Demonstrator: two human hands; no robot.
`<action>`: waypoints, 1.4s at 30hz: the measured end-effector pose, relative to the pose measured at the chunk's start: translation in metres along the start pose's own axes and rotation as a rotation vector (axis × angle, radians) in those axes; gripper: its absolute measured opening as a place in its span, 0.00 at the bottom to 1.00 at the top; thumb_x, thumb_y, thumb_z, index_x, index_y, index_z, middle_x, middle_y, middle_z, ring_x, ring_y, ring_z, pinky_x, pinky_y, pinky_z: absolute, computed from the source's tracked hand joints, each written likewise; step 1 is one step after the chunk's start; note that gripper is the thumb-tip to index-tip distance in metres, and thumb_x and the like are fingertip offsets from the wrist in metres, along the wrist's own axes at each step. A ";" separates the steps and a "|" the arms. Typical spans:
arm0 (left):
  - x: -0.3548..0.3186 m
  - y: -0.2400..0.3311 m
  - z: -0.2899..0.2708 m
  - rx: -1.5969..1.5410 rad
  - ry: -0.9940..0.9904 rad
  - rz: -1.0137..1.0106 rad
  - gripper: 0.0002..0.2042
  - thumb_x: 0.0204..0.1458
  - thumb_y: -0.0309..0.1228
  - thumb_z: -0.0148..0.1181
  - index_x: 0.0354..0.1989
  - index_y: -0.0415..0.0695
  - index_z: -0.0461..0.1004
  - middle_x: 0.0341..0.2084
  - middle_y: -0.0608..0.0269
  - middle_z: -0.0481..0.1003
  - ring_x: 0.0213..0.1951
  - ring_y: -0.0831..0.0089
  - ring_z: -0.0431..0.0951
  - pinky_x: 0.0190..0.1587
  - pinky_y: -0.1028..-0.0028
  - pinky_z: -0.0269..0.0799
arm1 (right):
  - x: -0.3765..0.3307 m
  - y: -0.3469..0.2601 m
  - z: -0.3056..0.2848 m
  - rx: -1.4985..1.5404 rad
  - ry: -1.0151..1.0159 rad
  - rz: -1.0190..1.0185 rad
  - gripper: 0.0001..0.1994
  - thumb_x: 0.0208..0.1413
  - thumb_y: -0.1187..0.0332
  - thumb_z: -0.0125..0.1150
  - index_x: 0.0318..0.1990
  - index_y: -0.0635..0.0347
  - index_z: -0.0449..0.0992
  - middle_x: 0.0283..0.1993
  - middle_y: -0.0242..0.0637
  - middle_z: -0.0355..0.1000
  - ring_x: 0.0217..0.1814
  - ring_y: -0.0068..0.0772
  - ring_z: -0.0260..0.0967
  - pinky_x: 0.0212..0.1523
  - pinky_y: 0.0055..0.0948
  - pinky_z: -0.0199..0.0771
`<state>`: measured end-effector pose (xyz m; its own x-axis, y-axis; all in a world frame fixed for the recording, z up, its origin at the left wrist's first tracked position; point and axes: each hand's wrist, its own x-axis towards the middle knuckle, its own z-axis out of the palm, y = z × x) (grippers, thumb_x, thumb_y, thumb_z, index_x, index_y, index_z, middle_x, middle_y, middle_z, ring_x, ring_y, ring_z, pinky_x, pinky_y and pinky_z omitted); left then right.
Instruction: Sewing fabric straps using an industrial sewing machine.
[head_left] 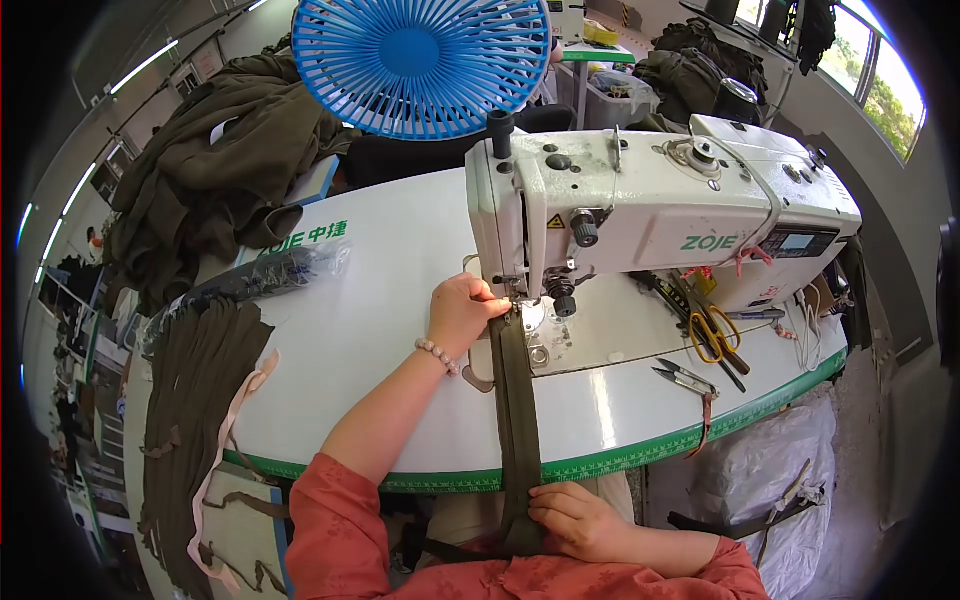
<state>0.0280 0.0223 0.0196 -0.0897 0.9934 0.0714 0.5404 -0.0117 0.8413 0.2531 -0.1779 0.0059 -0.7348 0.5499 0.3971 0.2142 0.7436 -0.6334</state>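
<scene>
Nearest: right hand (580, 522) at the lap, fingers curled onto the right edge of the long dark olive strip (518, 425). Can't tell whether that grip is clenched; the underside is hidden. Probably there to guide the trailing length and keep it straight.

Strip runs from the lap up over the green edge (615, 462) of the white surface (390, 400), straight to the needle area of the sewing machine (650, 195). Lower part bunches at the lap, likely just slack.

Left hand (462, 312), bead bracelet (437, 356) on wrist: grip pinched on the strip's top end, fingertips just beside the presser foot. Close hold presumably for fine control of alignment. Forearm crosses the surface, left of the strip.

Right of strip: small snips (687, 377) near the edge, likely for easy reach. Farther in, yellow-handled scissors (712, 335) beside other tools under the machine arm, apparently tucked clear of the strip. White plastic bag (775, 480) below the surface edge.

Left: bundle of dark strips (195, 390) laid lengthwise, pale pink band (238, 415) along it; seems parked within left-hand reach. Clear plastic wrapping (295, 272) just beyond it.

Far: big dark cloth heap (225, 150) left; blue fan (410, 52) behind the surface, facing the worker, probably for cooling. More dark cloth (700, 75) at back right, window (880, 85) beyond.
</scene>
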 end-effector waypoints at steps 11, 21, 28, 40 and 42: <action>0.050 -0.032 0.022 0.107 0.193 0.297 0.05 0.38 0.29 0.65 0.19 0.43 0.74 0.24 0.60 0.75 0.29 0.58 0.73 0.30 0.65 0.68 | 0.001 0.005 -0.001 0.015 0.009 -0.016 0.22 0.32 0.78 0.58 0.42 0.72 0.73 0.44 0.45 0.69 0.55 0.46 0.66 0.56 0.34 0.69; 0.069 -0.031 0.022 0.258 0.251 0.158 0.06 0.38 0.24 0.59 0.28 0.45 0.76 0.22 0.62 0.73 0.40 0.57 0.72 0.39 0.62 0.67 | 0.000 0.005 0.003 0.030 0.012 -0.016 0.21 0.33 0.77 0.58 0.42 0.72 0.73 0.44 0.45 0.69 0.55 0.46 0.66 0.55 0.33 0.70; 0.036 -0.022 0.024 0.309 0.410 0.457 0.18 0.45 0.16 0.55 0.48 0.38 0.69 0.39 0.54 0.70 0.44 0.62 0.72 0.45 0.67 0.71 | 0.003 0.007 -0.010 0.012 0.007 -0.039 0.18 0.36 0.76 0.58 0.40 0.70 0.73 0.45 0.44 0.70 0.54 0.44 0.67 0.54 0.33 0.70; -0.096 0.010 0.009 0.398 -0.077 0.541 0.16 0.54 0.28 0.58 0.51 0.42 0.71 0.50 0.57 0.70 0.46 0.59 0.74 0.48 0.67 0.72 | 0.011 0.000 -0.005 -0.097 0.034 -0.212 0.13 0.41 0.71 0.54 0.36 0.69 0.72 0.44 0.43 0.68 0.54 0.43 0.65 0.55 0.32 0.70; -0.100 0.009 0.010 0.401 -0.085 0.524 0.15 0.54 0.28 0.57 0.51 0.42 0.71 0.52 0.57 0.69 0.47 0.58 0.74 0.49 0.66 0.72 | 0.005 0.003 0.000 -0.073 0.020 -0.180 0.13 0.41 0.71 0.55 0.36 0.70 0.72 0.44 0.44 0.68 0.54 0.43 0.65 0.54 0.32 0.70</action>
<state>0.0502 -0.0758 0.0145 0.3267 0.8737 0.3606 0.7657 -0.4683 0.4409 0.2497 -0.1727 0.0060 -0.7524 0.4125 0.5135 0.1273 0.8560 -0.5011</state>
